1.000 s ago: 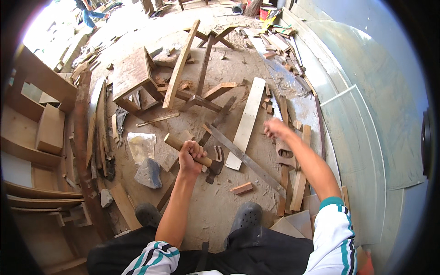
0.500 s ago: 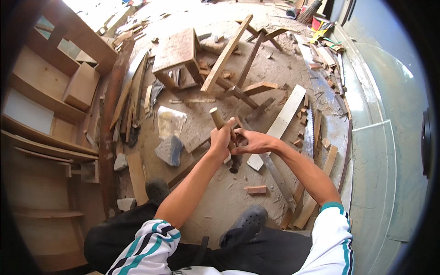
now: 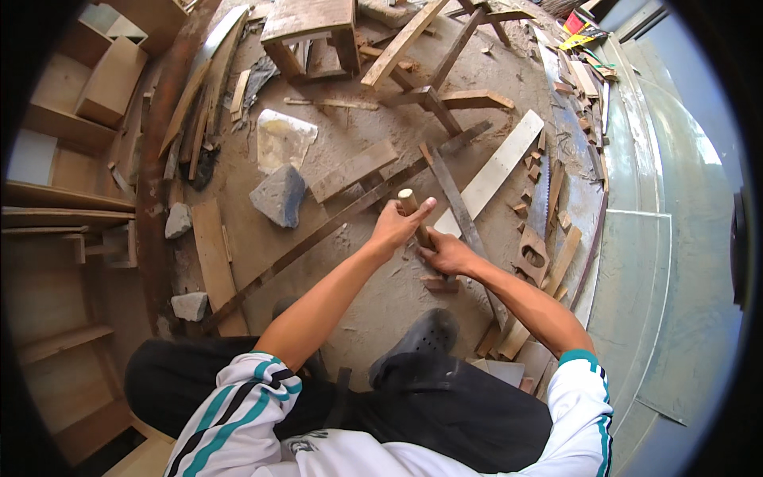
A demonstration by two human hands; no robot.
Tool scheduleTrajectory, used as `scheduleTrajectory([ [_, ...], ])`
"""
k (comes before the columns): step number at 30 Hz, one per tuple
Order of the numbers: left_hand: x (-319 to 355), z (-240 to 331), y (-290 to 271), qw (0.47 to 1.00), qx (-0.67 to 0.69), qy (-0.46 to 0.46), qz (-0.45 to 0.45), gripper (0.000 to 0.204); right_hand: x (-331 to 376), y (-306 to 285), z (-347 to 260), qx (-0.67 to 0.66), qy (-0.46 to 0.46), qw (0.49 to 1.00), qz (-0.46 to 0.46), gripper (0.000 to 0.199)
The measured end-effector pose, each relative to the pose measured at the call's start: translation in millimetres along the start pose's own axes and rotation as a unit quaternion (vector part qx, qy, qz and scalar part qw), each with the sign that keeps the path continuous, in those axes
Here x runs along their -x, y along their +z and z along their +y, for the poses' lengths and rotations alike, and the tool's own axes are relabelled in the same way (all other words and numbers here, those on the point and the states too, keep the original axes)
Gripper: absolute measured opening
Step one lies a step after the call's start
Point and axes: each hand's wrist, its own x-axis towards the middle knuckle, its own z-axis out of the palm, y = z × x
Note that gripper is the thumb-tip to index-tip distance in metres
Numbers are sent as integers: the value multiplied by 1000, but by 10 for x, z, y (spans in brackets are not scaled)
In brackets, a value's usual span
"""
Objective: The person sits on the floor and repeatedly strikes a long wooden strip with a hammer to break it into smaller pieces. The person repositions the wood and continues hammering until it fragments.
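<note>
My left hand [image 3: 393, 227] is closed round the upper part of a wooden handle [image 3: 408, 203] with a pale cut end, which looks like that of a hammer. The handle tilts, its pale end pointing up and away from me. Lower down, my right hand [image 3: 448, 254] closes on the same tool, its fingers hiding most of the dark head end. Just below that hand, a short reddish-brown wood block [image 3: 439, 284] lies on the dusty ground. A long dark batten [image 3: 334, 221] and a narrow grey strip [image 3: 455, 191] cross beyond my hands.
Left of my hands sits a grey stone [image 3: 276, 196], with a wooden cabinet [image 3: 71, 342] farther left. A pale board [image 3: 501, 168], a handsaw [image 3: 532, 253] and glass sheets [image 3: 648, 294] lie to the right. A wooden stool [image 3: 308, 22] stands ahead, beside a dark timber frame [image 3: 453, 52].
The view has tipped downward, so the ground things sit higher in the picture. My right hand has shifted lower on the tool, and the dark head end is now mostly hidden.
</note>
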Motion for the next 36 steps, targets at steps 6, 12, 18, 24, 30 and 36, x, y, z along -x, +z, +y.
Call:
scheduleTrajectory([
  [6, 203, -696, -344, 964, 85, 220, 123, 67, -32, 75, -223, 196, 29, 979, 43, 33],
  [12, 257, -1080, -859, 881, 345, -171, 274, 60, -150, 271, -340, 395, -80, 915, -13, 24],
  [18, 236, -1238, -1353, 787, 493, -192, 317, 63, -306, 531, -416, 454, -107, 880, -89, 21],
  [24, 218, -1331, -1383, 705, 618, -159, 309, 29, -625, 439, -907, 389, -214, 895, 34, 32],
  [30, 474, -1359, -1371, 727, 651, -47, 213, 19, -1032, 153, -924, 393, -284, 859, 163, 73],
  [36, 633, -1175, -1438, 707, 682, 30, 185, 17, -1078, -38, -698, 454, -212, 821, 273, 104],
])
